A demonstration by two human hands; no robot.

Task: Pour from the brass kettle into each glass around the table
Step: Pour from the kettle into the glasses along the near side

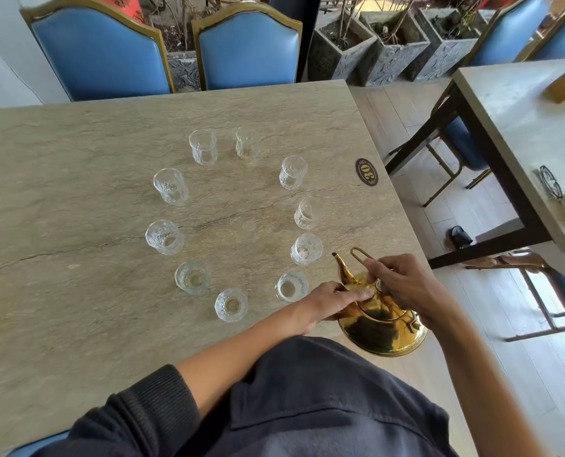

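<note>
Brass kettle (381, 328) under both hands; right fingers (378, 268) pinching lid.

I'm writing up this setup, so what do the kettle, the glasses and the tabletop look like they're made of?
The kettle looks like polished brass: golden yellow, with mirror-like reflections on its body. The glasses look like clear pressed glass: see-through, with a bumpy textured pattern on their walls. The tabletop looks like matt beige stone, veined and cracked; it could also be a stone-look laminate.

Brass kettle (381, 328) at table edge; ten clear glasses (170, 186) ringed (upright).
</note>
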